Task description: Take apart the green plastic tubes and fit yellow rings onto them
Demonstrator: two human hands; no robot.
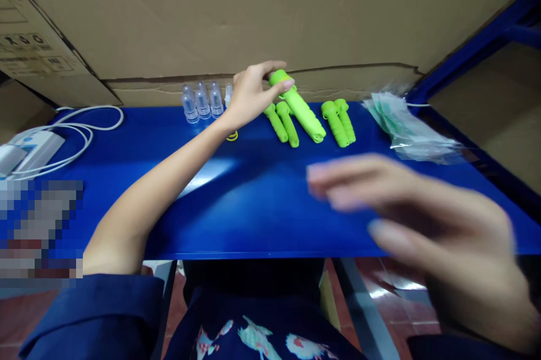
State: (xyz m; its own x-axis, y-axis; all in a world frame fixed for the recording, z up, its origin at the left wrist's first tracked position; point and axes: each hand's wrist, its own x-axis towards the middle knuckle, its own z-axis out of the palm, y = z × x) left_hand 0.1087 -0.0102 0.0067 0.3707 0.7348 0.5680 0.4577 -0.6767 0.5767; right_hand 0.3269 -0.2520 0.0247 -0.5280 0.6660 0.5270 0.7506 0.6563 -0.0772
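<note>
Blue table [253,208]: left hand [248,96] clamps one of five green handles [302,115]; right hand [426,230] spread.

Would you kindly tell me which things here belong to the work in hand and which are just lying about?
In hand: left hand gripping one green handle; more green handles beside it.
Lying about: clear vials, plastic bags, white cable, yellow ring.
</note>
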